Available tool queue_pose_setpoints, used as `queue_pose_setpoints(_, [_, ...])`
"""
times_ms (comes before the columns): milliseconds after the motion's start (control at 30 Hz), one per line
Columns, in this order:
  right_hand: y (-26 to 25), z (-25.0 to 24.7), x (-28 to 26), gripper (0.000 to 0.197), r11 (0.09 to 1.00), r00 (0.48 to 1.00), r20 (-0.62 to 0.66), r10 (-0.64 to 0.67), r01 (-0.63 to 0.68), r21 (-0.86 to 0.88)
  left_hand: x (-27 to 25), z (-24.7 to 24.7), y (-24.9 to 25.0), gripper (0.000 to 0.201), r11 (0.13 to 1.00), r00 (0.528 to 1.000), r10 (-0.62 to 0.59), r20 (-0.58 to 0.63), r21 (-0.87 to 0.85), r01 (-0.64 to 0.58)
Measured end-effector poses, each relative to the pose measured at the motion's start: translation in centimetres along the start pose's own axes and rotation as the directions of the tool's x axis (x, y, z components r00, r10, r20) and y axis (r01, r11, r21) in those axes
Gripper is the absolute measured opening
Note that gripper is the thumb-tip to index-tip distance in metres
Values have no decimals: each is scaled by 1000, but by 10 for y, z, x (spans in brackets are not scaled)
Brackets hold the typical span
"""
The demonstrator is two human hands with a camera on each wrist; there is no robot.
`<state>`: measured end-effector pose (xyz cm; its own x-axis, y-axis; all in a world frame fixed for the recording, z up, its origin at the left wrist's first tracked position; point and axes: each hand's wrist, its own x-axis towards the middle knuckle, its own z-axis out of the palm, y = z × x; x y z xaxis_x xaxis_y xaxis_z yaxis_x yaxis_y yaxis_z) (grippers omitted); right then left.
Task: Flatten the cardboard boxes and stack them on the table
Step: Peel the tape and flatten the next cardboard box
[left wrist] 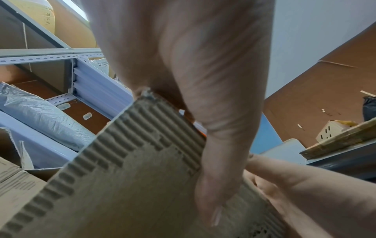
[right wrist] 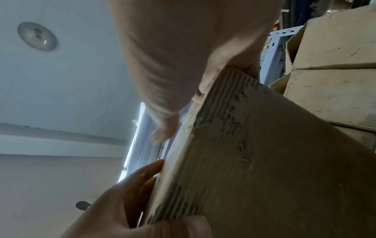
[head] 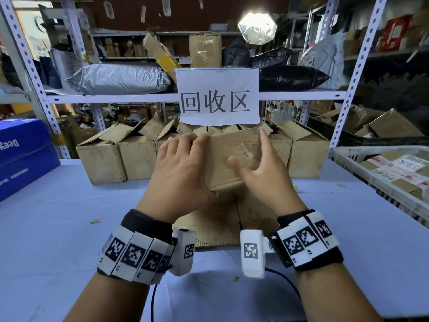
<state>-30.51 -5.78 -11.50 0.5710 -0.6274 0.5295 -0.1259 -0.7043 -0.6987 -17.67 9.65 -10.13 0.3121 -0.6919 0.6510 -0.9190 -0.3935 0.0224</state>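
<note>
I hold a small brown cardboard box up over the table's middle, its torn face showing corrugation. My left hand grips its left end, fingers over the top edge and thumb on the face. At the right end my right hand holds it, thumb on the near face and fingers round the far corner. A flattened cardboard sheet lies on the table below my hands. Behind stands a row of open-topped boxes.
The light blue table runs to a metal shelf rack with a paper sign. A blue carton sits at the left edge. At the right edge is a white crate of parcels.
</note>
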Motion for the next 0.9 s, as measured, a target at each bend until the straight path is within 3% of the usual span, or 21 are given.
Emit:
queue_pose_setpoints(67, [0,0,0,110,999,1000,-25,4,-3,38,0,0,0,119,1000,1000,4,1,2,-4])
queue_pose_setpoints(267, [4,-10,6,70,1000,997,-78,-4,3,-16,-2,-1,-3,119,1000,1000,22,6,4,-22])
queue_pose_setpoints(500, [9,-16,6,47,991,999,-36,20,-14,136,-2,-1,-5,121,1000,1000,9,16,-15,-9])
queue_pose_setpoints(533, [8,-16,5,52,986,999,-32,25,-20,163,-2,-1,-5,122,1000,1000,8,16,-16,-8])
queue_pose_setpoints(600, [6,-14,3,81,981,1000,-7,10,-8,193,-2,-1,-4,121,1000,1000,8,9,-16,-7])
queue_pose_setpoints(700, [-1,-9,0,106,997,1000,-23,11,-9,78,-2,0,-1,120,1000,1000,13,-1,-7,-13])
queue_pose_setpoints(767, [-4,-6,0,97,999,995,-97,33,-33,-6,-2,1,0,120,1000,1000,21,-3,0,-21])
queue_pose_setpoints(900, [-1,-4,3,49,998,966,-254,54,-58,-6,-4,0,-1,122,999,999,52,17,11,-52])
